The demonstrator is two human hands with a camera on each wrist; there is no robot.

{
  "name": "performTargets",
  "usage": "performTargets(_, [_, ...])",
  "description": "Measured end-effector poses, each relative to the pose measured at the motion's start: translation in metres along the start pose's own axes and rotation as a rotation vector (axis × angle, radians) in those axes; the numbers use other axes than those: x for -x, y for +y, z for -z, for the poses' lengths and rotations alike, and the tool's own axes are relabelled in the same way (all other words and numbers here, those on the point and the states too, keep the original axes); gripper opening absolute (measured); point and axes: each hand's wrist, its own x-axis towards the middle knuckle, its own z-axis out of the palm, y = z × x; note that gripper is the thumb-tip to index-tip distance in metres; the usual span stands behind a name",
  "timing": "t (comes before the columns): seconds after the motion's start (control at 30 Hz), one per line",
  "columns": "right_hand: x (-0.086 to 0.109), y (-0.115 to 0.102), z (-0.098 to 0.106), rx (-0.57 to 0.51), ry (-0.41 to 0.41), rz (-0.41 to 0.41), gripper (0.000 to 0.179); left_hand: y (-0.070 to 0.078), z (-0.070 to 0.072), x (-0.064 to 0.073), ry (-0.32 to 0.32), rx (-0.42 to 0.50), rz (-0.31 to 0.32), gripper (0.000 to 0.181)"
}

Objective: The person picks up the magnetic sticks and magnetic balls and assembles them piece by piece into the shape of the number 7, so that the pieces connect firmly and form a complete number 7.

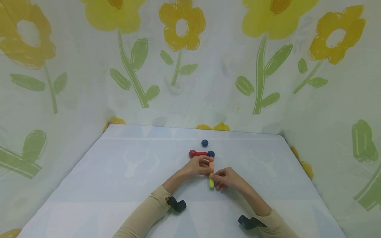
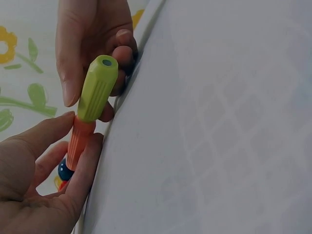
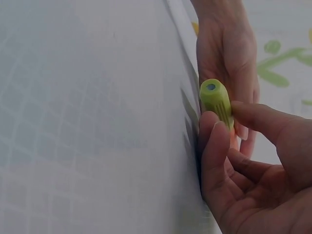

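Note:
Between the fingers and thumb of my left hand [image 1: 197, 166] is an orange ribbed toy building stick [image 2: 80, 142]. End to end with it stands a light green stick [image 2: 98, 90], which has a dark round inset in its near tip. My right hand [image 1: 230, 179] pinches the green stick [image 3: 217, 101], thumb on one side and fingertips on the other. At the far end of the orange stick is a dark blue ball [image 1: 211, 154]. A red stick [image 1: 202, 153] runs left from that ball to a red ball [image 1: 192, 153].
Another dark blue ball [image 1: 204, 143] lies by itself behind the red stick. The pale patterned tabletop [image 1: 89, 178] meets a flower-printed curtain [image 1: 208, 99] at the back and sides. A dark camera mount [image 1: 178, 205] sits on each wrist.

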Motion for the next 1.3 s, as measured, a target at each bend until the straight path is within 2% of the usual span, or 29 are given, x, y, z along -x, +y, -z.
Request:
performTargets(0.33, [-0.004,0.001,0.005,-0.065,-0.051,-0.001,0.044,0.001,-0.001,-0.002,-0.005,0.004,-0.021,0.041])
performTargets(0.77, [-0.015,0.008,0.007,-0.133,-0.054,-0.079,0.045,0.002,-0.002,-0.002,-0.017,0.061,-0.015,0.041])
performTargets(0.97, [-0.018,0.009,0.008,-0.137,-0.056,-0.083,0.045,0.002,0.001,-0.002,-0.019,0.038,-0.037,0.042])
performTargets(1.13, [-0.017,0.007,0.009,-0.156,-0.07,-0.085,0.045,0.001,0.003,0.001,-0.046,0.025,-0.045,0.048])
performTargets(1.3, [-0.016,0.005,0.009,-0.176,-0.088,-0.1,0.045,0.004,0.005,0.006,-0.076,-0.03,-0.051,0.053])
